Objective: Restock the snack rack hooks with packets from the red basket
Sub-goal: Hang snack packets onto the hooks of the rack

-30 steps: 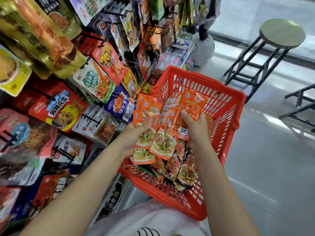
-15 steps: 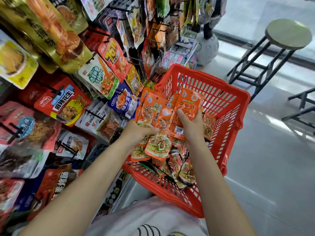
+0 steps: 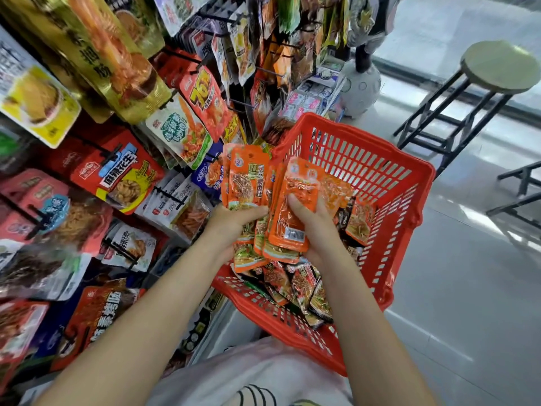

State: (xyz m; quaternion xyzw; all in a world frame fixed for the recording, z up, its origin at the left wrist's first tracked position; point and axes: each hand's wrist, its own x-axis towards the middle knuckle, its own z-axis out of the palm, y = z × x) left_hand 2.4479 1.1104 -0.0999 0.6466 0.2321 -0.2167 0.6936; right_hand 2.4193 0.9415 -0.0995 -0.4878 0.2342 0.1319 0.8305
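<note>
**Two hands sorting orange packets above a red basket**

Over the near-left part of the red basket point(image 3: 355, 159), both hands hold bundles of orange snack packets. The left hand point(image 3: 234, 222) grips a fanned stack of orange packets point(image 3: 247, 178), its fingers curled round their lower portions; the printed fronts face upward and the top edges point toward the rack. The right hand point(image 3: 316, 227) grips a second orange bundle point(image 3: 288, 218), the thumb pressed on the front of the uppermost packet, which shows a white barcode label near its lower edge. The two bundles overlap at the centre, touching one another. Beneath the hands, loose packets point(image 3: 295, 284) lie in a heap on the basket floor, and one further orange packet point(image 3: 360, 222) leans against the right inner wall. The basket stands just beside the snack rack point(image 3: 126, 159), which fills the left of the scene with hanging packets on black hooks: a red peanut packet point(image 3: 123, 177), a packet marked with a large yellow number point(image 3: 205, 101), and a blue packet point(image 3: 209, 174) nearest the left-hand stack. At far right, a round-topped stool point(image 3: 499, 65) on a black frame stands on the pale tiled floor point(image 3: 468, 288), well apart from the basket. A white garment point(image 3: 248, 379) shows at the near edge.
</note>
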